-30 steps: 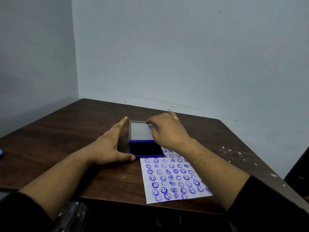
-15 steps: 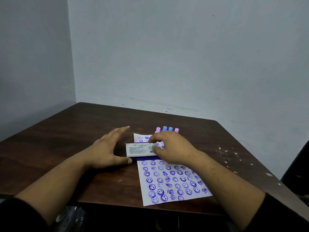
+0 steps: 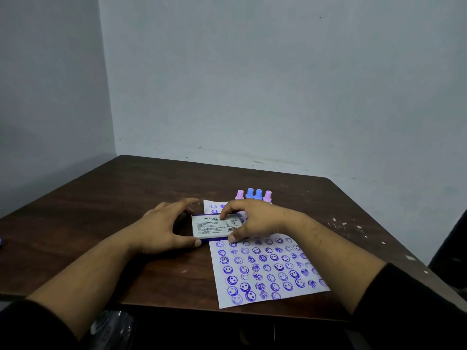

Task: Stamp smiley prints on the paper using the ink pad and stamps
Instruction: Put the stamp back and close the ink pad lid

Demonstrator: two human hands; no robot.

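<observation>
The ink pad (image 3: 214, 227) lies shut at the top left corner of the paper (image 3: 267, 303), its white printed lid facing up over a blue base. My left hand (image 3: 161, 228) cups its left side, thumb on the front edge and fingers behind. My right hand (image 3: 257, 218) grips its right side, forefinger on the lid and thumb at the front right corner. The white sheet is covered with rows of purple smiley prints. Several pink and blue stamps (image 3: 254, 194) stand upright in a row just beyond my right hand.
Everything sits on a dark brown wooden table (image 3: 113, 203) pushed into a corner of pale walls. White flecks (image 3: 353, 228) dot its right side. A small blue thing (image 3: 0, 242) shows at the far left edge. The paper's lower edge reaches the table's front edge.
The ink pad's lid stood open a second ago, showing the purple pad; my right hand has folded it down shut. The stamps behind came into view. My left hand stayed on the pad's side.
</observation>
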